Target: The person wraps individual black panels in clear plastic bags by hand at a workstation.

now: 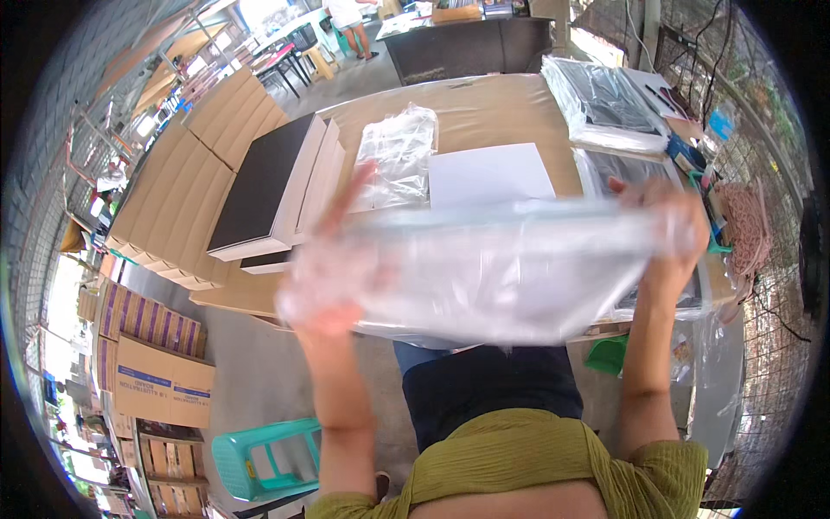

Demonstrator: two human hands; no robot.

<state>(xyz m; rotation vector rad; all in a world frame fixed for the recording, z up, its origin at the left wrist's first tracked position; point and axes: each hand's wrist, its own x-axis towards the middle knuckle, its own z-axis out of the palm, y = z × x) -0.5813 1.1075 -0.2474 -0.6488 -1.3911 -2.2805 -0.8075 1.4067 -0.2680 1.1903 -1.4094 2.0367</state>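
Note:
Between my two hands a clear plastic bag (pixel 501 277) is stretched out level over the table's near edge, smeared by motion. It looks white and glossy; whether sheets lie inside I cannot tell. My left hand (pixel 333 281) grips its left end, partly behind the plastic, with one finger sticking up. At the other end my right hand (pixel 674 229) is closed on the corner. Just beyond the bag lie a white sheet (pixel 491 173) and a crumpled stack of clear plastic (pixel 399 143). Left of these, black-topped white boards (pixel 268 182) are stacked.
Rows of brown cardboard boxes (pixel 186 164) line the left of the brown table (pixel 484 104). Plastic-wrapped packs (pixel 605 99) lie at the right, beside wire mesh and pink cord (pixel 745 225). A green stool (pixel 251 463) stands lower left. Far back, a person (pixel 347 22) stands.

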